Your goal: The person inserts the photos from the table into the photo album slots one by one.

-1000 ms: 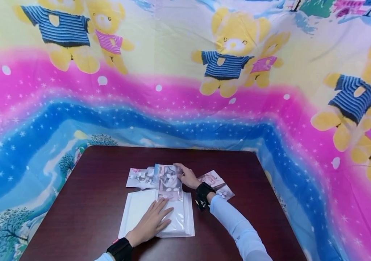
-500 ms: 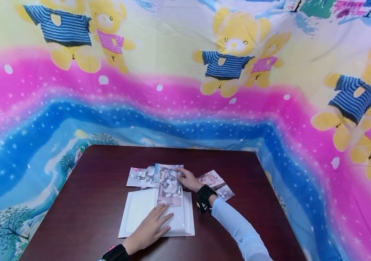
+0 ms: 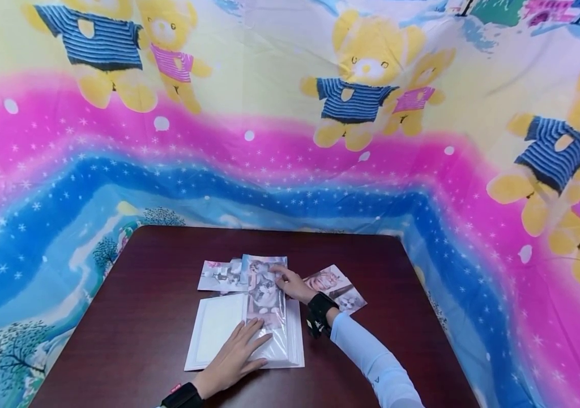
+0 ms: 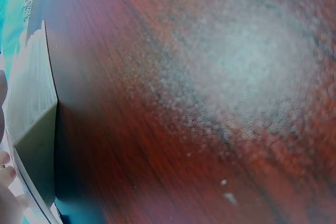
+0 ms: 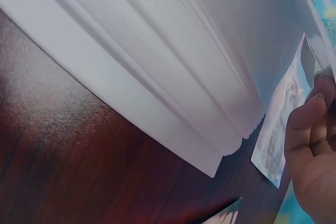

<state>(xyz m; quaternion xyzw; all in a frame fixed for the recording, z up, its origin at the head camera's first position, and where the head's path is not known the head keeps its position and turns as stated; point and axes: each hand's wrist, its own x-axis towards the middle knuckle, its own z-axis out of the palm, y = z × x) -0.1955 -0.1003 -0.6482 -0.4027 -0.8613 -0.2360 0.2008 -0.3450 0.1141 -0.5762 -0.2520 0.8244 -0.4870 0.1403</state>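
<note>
An open white album [image 3: 216,331] lies on the dark red table. A cat photo [image 3: 263,292] overlaps the upper part of its right page, its lower end under clear film. My left hand [image 3: 231,358] rests flat on the album with fingers spread, fingertips by the photo's lower end. With bent fingers, my right hand [image 3: 295,285] pinches the photo near its upper right edge. In the right wrist view, thumb and fingers of the right hand [image 5: 315,145] meet beside the thick page stack [image 5: 173,51]. The left wrist view shows the album's page edges [image 4: 31,93].
Behind the album, to the left of the held photo, lie other photos [image 3: 216,276], partly overlapped. More photos [image 3: 328,279] lie on the right, beyond the right wrist. A patterned curtain [image 3: 269,175] hangs along the back and sides of the table [image 3: 137,317].
The photo has slid a little toward me over the right page. My right hand has shifted from its top corner down and inward; my left hand has moved slightly down.
</note>
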